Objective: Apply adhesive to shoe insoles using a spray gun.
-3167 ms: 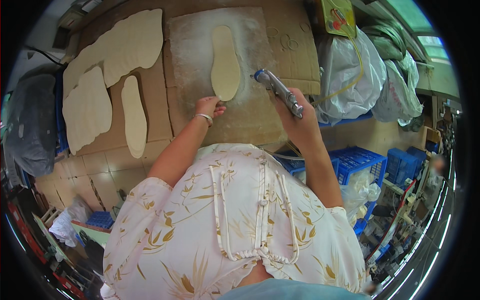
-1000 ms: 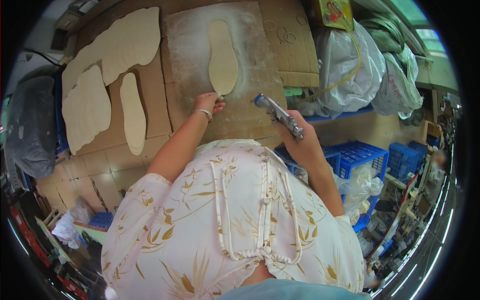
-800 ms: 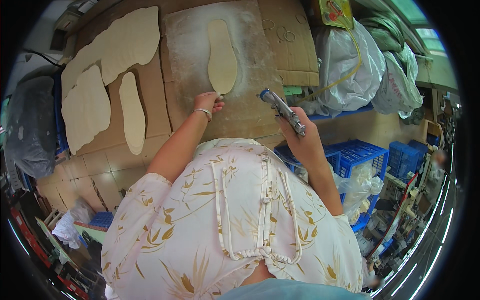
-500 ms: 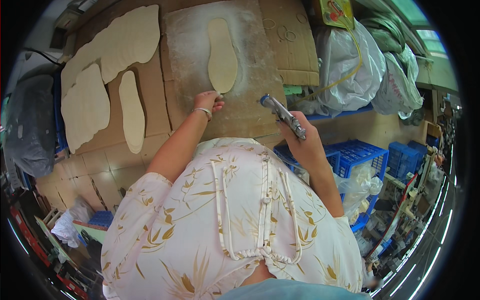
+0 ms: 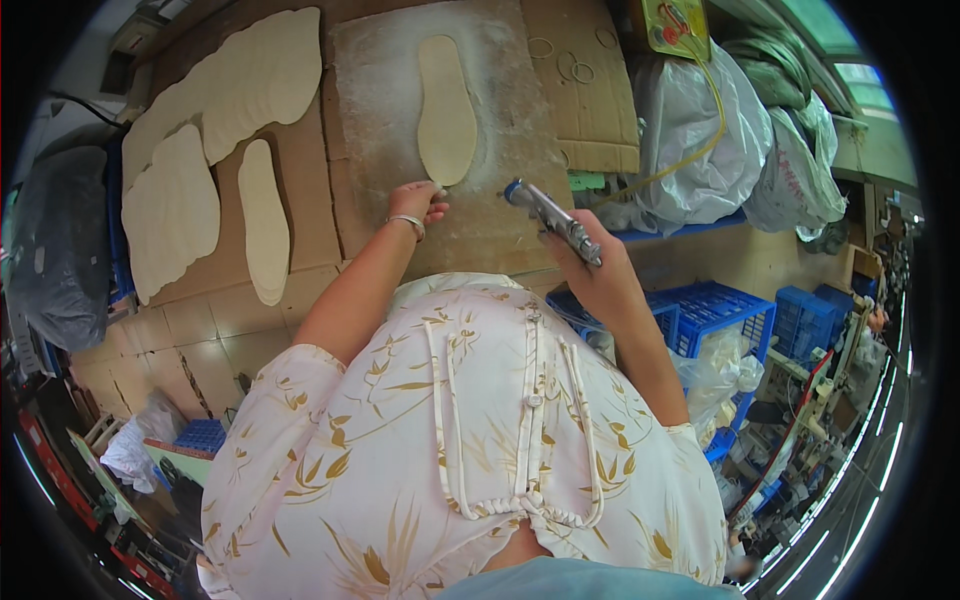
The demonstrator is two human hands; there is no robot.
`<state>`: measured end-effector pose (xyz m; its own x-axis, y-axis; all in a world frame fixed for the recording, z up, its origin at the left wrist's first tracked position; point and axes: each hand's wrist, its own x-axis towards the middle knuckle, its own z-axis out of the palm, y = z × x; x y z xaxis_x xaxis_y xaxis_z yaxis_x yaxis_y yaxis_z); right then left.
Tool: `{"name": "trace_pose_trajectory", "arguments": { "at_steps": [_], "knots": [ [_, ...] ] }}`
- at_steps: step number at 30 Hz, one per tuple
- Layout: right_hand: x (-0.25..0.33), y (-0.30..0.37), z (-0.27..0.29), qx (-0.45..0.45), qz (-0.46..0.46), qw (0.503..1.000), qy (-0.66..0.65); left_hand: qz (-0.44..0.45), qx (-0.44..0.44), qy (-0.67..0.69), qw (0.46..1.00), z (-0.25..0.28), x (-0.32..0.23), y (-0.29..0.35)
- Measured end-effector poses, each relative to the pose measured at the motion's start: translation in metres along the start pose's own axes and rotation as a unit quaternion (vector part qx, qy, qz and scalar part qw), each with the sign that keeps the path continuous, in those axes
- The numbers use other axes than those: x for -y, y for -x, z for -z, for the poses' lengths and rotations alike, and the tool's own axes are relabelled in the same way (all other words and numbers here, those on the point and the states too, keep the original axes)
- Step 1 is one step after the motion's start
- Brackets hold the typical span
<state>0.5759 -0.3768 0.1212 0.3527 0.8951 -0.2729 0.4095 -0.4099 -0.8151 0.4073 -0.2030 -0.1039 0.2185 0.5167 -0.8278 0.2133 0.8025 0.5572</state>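
Since the earliest view the spray gun (image 5: 550, 218) has come back toward the floral shirt (image 5: 400, 430), its nozzle now just right of the heel end of the pale insole (image 5: 447, 115), while the left hand (image 5: 413, 204) stays put. The insole lies flat on a hazed sheet (image 5: 370, 100) over cardboard (image 5: 590, 110). The left fingers are drawn narrow at its heel edge; whether they pinch or merely touch it, I can't tell. The right hand (image 5: 592, 255) is wrapped round the gun. To my mind, spray aimed too low could coat those left fingertips, and a slack touch could let the insole slide. Over to the right, a blue crate (image 5: 710, 297) has clear bags (image 5: 727, 355) with pale stuff in them; a big clear bag (image 5: 690, 150) bulges, its contents unreadable from here; a yellow tub (image 5: 655, 42) holds something reddish, a hose (image 5: 718, 130) trailing from it
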Motion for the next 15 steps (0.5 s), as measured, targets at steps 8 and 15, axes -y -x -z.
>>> {"name": "trace_pose_trajectory", "arguments": {
  "at_steps": [8,15],
  "knots": [
    [0.011,-0.006,-0.005,-0.005,-0.002,1.000,-0.012,0.000,0.000,0.002,1.000,-0.001,-0.001,0.002],
    [0.012,-0.011,-0.001,-0.014,-0.026,1.000,-0.002,0.000,0.002,0.023,1.000,-0.002,-0.002,0.006]
  ]
}}
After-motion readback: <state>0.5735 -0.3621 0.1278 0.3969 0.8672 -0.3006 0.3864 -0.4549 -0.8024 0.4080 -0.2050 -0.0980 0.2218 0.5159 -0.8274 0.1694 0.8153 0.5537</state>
